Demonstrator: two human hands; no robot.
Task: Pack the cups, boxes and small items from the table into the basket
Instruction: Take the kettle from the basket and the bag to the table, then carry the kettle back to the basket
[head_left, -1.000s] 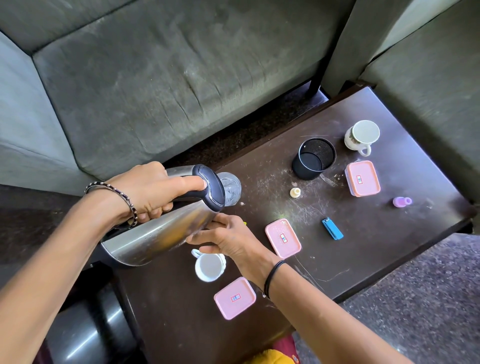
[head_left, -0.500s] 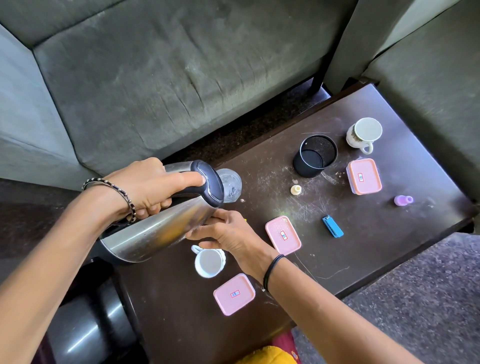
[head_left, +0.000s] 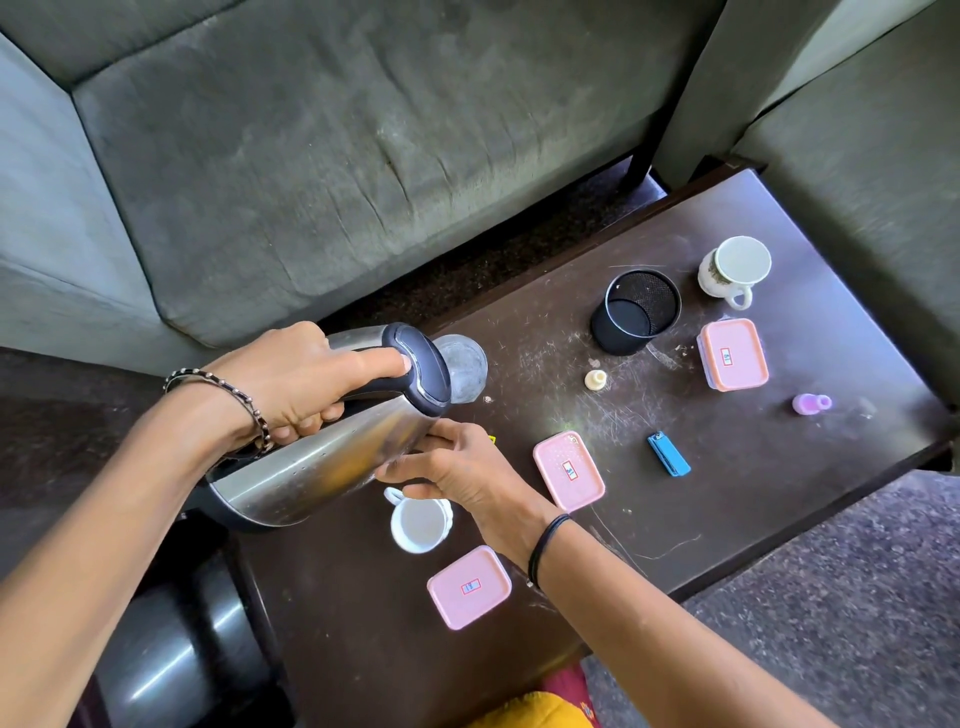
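Observation:
My left hand (head_left: 291, 384) grips the handle of a steel flask (head_left: 317, 467), thumb pressed on its black lid, and tilts the spout over a clear glass (head_left: 465, 366). My right hand (head_left: 462, 470) holds the flask's body from below. On the dark table (head_left: 753, 499) beneath sits a white cup (head_left: 418, 525). Three pink-lidded boxes lie near (head_left: 469, 587), middle (head_left: 569, 470) and far right (head_left: 732, 354). A patterned mug (head_left: 732, 270) and a black mesh cup (head_left: 636, 312) stand at the back. Small items: a cream cap (head_left: 596, 379), a blue lighter (head_left: 668, 454), a purple bottle (head_left: 811, 404).
A grey sofa (head_left: 337, 156) runs along the table's far side, and another seat (head_left: 872, 182) stands at the right. A dark round container (head_left: 176, 660) sits low at the left, off the table's edge. Carpet floor (head_left: 857, 597) lies at the right front.
The flask and both hands have stayed almost in place, tilted over the glass. The view has shifted slightly.

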